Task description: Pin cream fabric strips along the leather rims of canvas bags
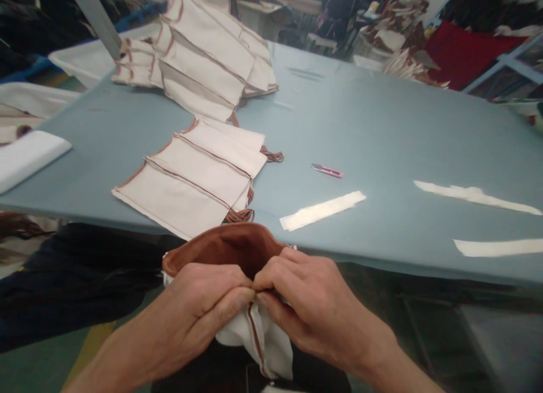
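Below the table's front edge, a cream fabric bag [278, 348] with a brown lining hangs between my hands, its mouth gaping toward the table. My left hand [207, 302] pinches the near rim from the left. Right beside it, my right hand [305, 297] pinches the same rim, thumbs almost touching. A brown-edged seam runs down the bag under my thumbs. What lies between the fingertips is hidden. Just beyond the bag, a fanned stack of cream pieces [190, 178] with brown edging and brown cords rests on the table.
On the blue-grey table [382, 133] lie pink thread snips [327, 171] and pale strips [322, 210]. A larger pile of cream pieces [207, 48] sits at the back left. A white block [31, 158] is on the left edge, near white tubs [80, 62].
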A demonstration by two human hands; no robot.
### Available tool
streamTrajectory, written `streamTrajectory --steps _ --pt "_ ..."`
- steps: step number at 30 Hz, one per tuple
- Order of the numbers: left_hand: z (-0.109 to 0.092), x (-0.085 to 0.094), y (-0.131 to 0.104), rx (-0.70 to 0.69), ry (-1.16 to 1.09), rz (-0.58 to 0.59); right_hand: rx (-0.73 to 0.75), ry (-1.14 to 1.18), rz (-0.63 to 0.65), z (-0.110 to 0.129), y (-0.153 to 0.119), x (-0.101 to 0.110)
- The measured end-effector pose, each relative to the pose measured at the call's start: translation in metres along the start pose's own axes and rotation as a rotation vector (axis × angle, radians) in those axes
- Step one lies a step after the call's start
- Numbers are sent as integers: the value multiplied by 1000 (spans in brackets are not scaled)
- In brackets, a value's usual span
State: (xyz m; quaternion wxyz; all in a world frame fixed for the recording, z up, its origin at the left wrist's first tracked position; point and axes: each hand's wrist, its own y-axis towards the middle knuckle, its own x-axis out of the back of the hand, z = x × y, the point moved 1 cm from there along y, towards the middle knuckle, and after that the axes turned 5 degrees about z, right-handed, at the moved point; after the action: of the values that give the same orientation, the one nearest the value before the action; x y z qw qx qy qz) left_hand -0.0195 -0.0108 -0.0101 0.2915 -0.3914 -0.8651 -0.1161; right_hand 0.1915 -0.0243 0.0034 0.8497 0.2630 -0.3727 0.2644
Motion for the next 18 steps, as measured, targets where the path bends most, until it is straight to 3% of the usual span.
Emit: streamTrajectory --steps 4,8,13,18 --pt "-12 -2 -2 -127 209 -55 -19 146 19 -5 2 4" --pt "-14 -9 -4 -250 317 -206 -66 277 33 -31 2 12" --pt "8 -12 -8 -167 225 -353 -104 254 105 -63 -1 25" --pt "17 -8 -21 -101 283 -500 -126 237 79 -68 -2 24"
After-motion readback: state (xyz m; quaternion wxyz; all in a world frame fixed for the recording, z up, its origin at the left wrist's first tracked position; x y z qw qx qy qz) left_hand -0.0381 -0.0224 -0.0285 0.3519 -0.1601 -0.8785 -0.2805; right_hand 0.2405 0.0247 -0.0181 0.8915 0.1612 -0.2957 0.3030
